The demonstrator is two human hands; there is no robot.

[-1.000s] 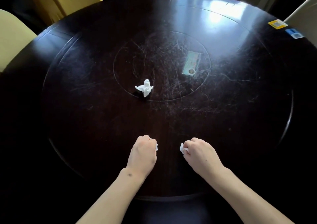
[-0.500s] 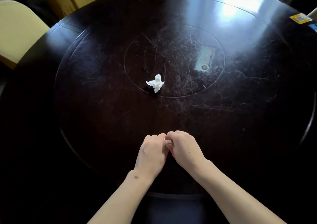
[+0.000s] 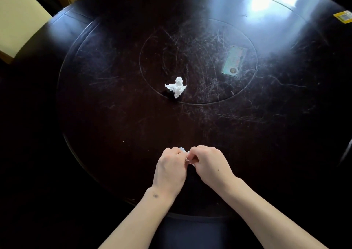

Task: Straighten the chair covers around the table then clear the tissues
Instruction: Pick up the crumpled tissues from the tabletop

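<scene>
Nearest the viewer, two bare forearms reach forward over the near edge of a round, dark wooden surface [image 3: 118, 126]. Both hands meet knuckle to knuckle just above the wood. The left hand [image 3: 170, 169] has its fingers curled inward, and the right hand [image 3: 208, 165] curls toward it from the right. Between them they pinch small white tissue scraps [image 3: 187, 158], mostly hidden by the fingers, with only slivers showing at the gap.

Farther out, near the middle of the surface, a crumpled white tissue [image 3: 176, 87] sits alone on the near-left rim of a scratched inner circle, well apart from the hands. To its right and a little farther, inside the same circle, lies a small greenish rectangular label [image 3: 233, 61], flat and tilted.

At the far right edge a yellow sticker [image 3: 343, 16] lies flat, partly cut off by the frame. Bright window glare washes over the far right of the wood. At the far left, a chair with a pale yellow cover [image 3: 21, 18] stands against the surface's rim.
</scene>
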